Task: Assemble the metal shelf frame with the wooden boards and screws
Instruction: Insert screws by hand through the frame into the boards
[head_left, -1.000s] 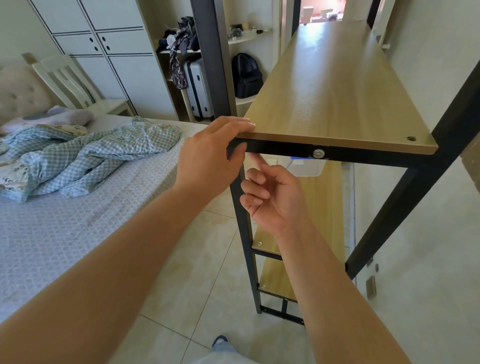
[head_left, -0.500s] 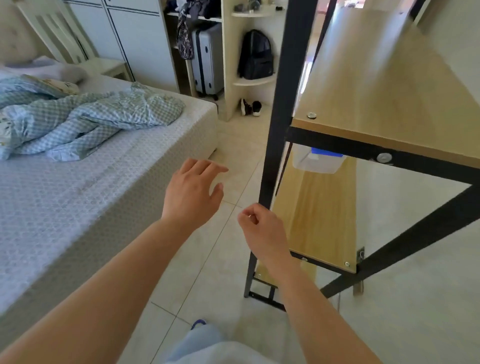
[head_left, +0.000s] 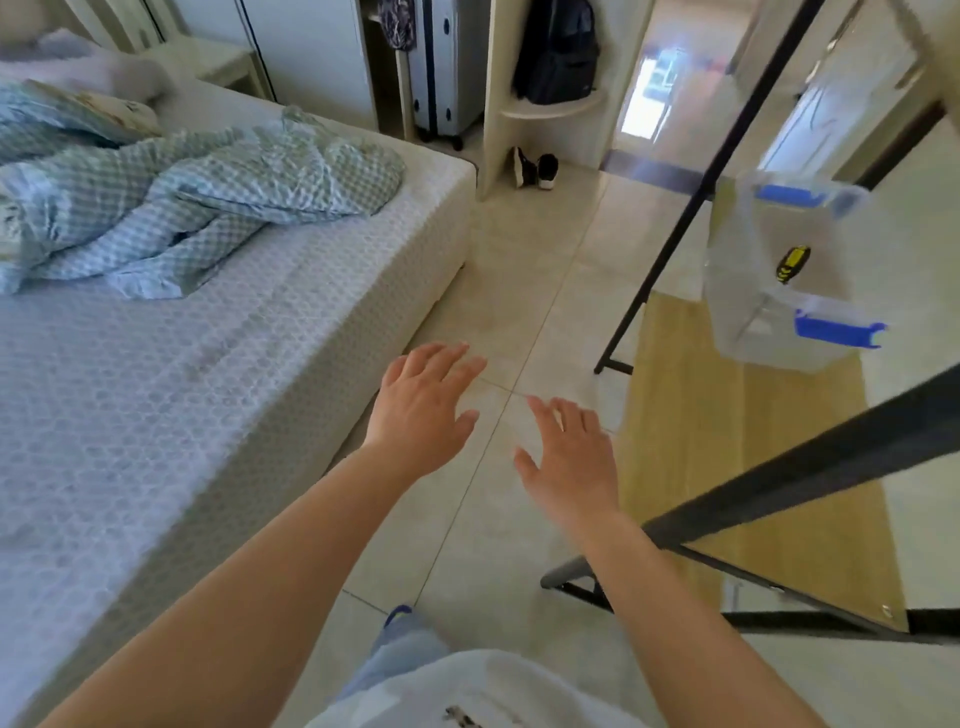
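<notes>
both hands have dropped away from the shelf: the left hand (head_left: 423, 408) and right hand (head_left: 571, 457) now hover over the floor tiles, fingers spread, grip apart, holding nothing. the black metal shelf frame (head_left: 810, 467) stands at right, its wooden board (head_left: 727, 441) low down, a clear plastic box (head_left: 769, 291) above it.

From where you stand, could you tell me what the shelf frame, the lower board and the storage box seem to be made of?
Shelf frame: likely metal, matte black, thin straight bars.
Lower board: wood or wood-look laminate, pale grain, smooth.
Storage box: clear plastic, blue clips; its contents show through.
</notes>
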